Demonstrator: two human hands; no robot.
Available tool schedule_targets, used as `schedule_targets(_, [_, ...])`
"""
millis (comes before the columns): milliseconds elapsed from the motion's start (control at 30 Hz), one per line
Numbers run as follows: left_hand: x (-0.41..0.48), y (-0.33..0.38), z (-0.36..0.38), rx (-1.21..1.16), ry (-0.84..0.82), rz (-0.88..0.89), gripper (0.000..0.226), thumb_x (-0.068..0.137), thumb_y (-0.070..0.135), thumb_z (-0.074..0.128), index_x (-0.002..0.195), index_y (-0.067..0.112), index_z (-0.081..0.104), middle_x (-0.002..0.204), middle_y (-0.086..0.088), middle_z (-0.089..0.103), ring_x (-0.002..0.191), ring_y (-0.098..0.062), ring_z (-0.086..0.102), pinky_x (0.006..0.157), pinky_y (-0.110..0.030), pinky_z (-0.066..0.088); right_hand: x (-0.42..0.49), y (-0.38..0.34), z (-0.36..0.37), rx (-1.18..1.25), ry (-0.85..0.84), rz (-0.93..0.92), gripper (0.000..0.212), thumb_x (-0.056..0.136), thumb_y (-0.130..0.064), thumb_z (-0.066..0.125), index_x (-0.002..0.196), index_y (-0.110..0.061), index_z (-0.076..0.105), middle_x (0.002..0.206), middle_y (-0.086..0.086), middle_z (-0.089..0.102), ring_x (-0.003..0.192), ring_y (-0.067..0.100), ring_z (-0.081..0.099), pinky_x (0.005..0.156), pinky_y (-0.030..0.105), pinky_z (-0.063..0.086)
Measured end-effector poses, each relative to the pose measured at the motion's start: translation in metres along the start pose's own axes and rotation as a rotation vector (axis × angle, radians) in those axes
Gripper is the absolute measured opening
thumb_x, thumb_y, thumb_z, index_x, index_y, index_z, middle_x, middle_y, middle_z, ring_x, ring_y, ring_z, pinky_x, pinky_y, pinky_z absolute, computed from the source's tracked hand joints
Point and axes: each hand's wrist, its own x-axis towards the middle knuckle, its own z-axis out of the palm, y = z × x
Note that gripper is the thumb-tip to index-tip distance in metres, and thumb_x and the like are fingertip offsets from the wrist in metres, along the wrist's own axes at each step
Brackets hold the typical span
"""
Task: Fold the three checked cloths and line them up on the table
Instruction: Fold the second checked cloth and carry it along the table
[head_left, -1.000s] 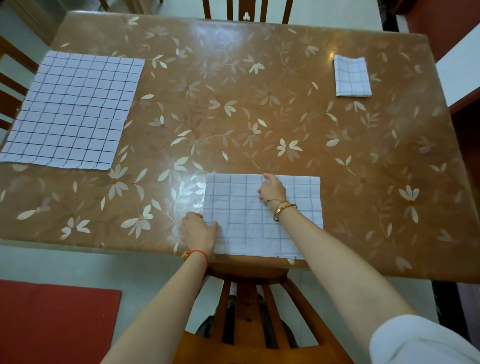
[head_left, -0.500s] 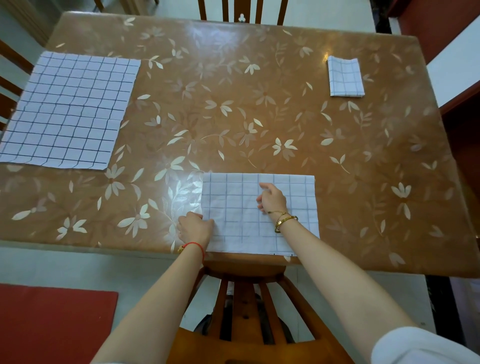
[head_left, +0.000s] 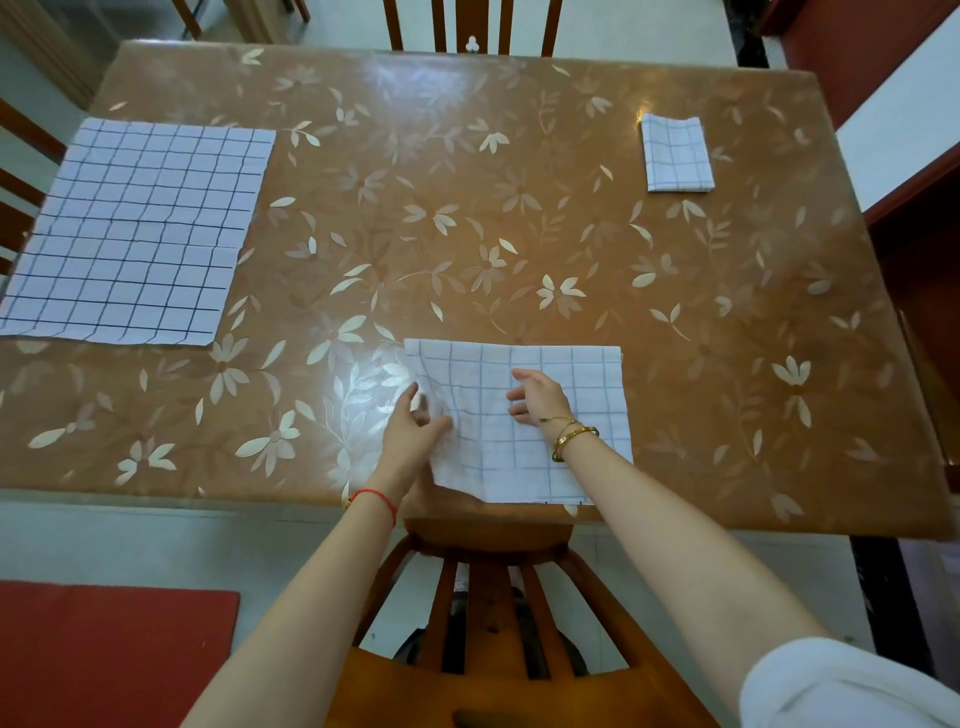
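Left hand (head_left: 415, 434) pinches the near cloth (head_left: 488, 452) at its left edge, lifting that side off the table (head_left: 467, 234); it's a bit blurred. My right hand (head_left: 540, 397) lies loose-fingered on the cloth's middle, gripping nothing. Flat cloth (head_left: 135, 228) sits far left, and folded cloth (head_left: 675, 153) far right.

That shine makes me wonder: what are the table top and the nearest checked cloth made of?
Table top: probably a glossy plastic cover printed with pale flowers; bright glare shows on it. Near cloth: apparently thin, matte woven fabric; it wrinkles where the left hand grips it.
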Motion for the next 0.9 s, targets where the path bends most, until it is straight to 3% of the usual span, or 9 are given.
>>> schedule_targets(133, [-0.009,0.020,0.009,0.031,-0.164,0.146,0.061,0.088,0.012,0.060,0.142,0.033,0.042,0.109,-0.005,0.067,0.102,-0.022,0.065,0.082,-0.029,0.055,-0.005,-0.005,-0.003,0.108,-0.033,0.056,0.038,0.097,-0.028,0.044,0.126,-0.007,0.057,0.088,0.009,0.059,0.067,0.020,0.051,0.064,0.030,0.043])
schedule_targets(267, [-0.015,0.035,0.027,0.147,-0.263,0.245,0.077,0.089,0.011,0.059,0.154,0.035,0.024,0.080,-0.007,0.049,0.071,-0.013,0.048,0.064,-0.016,0.044,-0.010,-0.006,-0.010,0.205,-0.103,0.080,0.048,0.102,-0.046,0.032,0.124,-0.011,0.056,0.104,0.011,0.063,0.082,0.021,0.059,0.077,0.034,0.051])
schedule_targets(367, [-0.023,0.044,0.044,0.199,-0.301,0.328,0.077,0.090,0.006,0.056,0.155,0.031,0.022,0.072,0.001,0.044,0.061,-0.007,0.041,0.056,-0.008,0.039,-0.011,-0.005,-0.017,0.280,-0.167,0.043,0.060,0.101,-0.054,0.026,0.128,-0.011,0.057,0.110,0.007,0.066,0.093,0.023,0.062,0.084,0.040,0.052])
schedule_targets(467, [-0.028,0.049,0.055,0.198,-0.265,0.363,0.077,0.090,0.007,0.056,0.155,0.031,0.024,0.076,-0.004,0.053,0.065,-0.013,0.051,0.057,-0.008,0.040,-0.010,-0.011,-0.023,0.257,-0.195,-0.017,0.063,0.100,-0.058,0.017,0.133,-0.018,0.053,0.116,0.001,0.063,0.101,0.020,0.062,0.081,0.035,0.053])
schedule_targets(533, [-0.032,0.053,0.056,0.161,-0.210,0.364,0.075,0.090,0.007,0.054,0.154,0.031,0.026,0.099,-0.015,0.064,0.086,-0.026,0.061,0.060,-0.006,0.042,-0.005,-0.021,-0.024,0.202,-0.205,-0.024,0.068,0.098,-0.062,0.011,0.138,-0.023,0.050,0.125,0.001,0.059,0.110,0.024,0.059,0.091,0.041,0.051])
schedule_targets(600, [-0.036,0.054,0.052,0.119,-0.152,0.360,0.071,0.092,0.008,0.053,0.154,0.031,0.027,0.112,-0.011,0.066,0.094,-0.025,0.059,0.064,-0.007,0.045,-0.001,-0.029,-0.021,0.129,-0.214,0.012,0.071,0.095,-0.066,0.006,0.141,-0.029,0.046,0.123,0.001,0.057,0.103,0.023,0.057,0.092,0.040,0.048])
schedule_targets(733, [-0.026,0.047,0.035,0.098,-0.135,0.291,0.077,0.085,0.005,0.051,0.153,0.035,0.030,0.130,0.006,0.063,0.106,-0.011,0.063,0.086,-0.020,0.055,0.006,-0.037,-0.014,0.003,-0.221,0.082,0.074,0.092,-0.069,0.002,0.146,-0.033,0.038,0.091,0.000,0.052,0.073,0.015,0.045,0.083,0.038,0.049])
schedule_targets(833, [-0.020,0.047,0.026,0.125,-0.158,0.278,0.072,0.082,0.001,0.050,0.145,0.035,0.042,0.104,0.021,0.068,0.092,-0.004,0.065,0.079,-0.027,0.057,0.007,-0.038,-0.011,-0.016,-0.221,0.105,0.074,0.093,-0.068,0.002,0.147,-0.031,0.036,0.081,0.002,0.045,0.064,0.014,0.040,0.086,0.038,0.050])
schedule_targets(900, [-0.019,0.049,0.023,0.112,-0.161,0.280,0.069,0.082,-0.001,0.050,0.142,0.032,0.045,0.102,0.021,0.067,0.092,-0.003,0.064,0.076,-0.024,0.056,0.008,-0.038,-0.010,-0.010,-0.197,0.102,0.075,0.093,-0.067,0.002,0.147,-0.030,0.038,0.080,0.003,0.046,0.061,0.014,0.040,0.081,0.037,0.050])
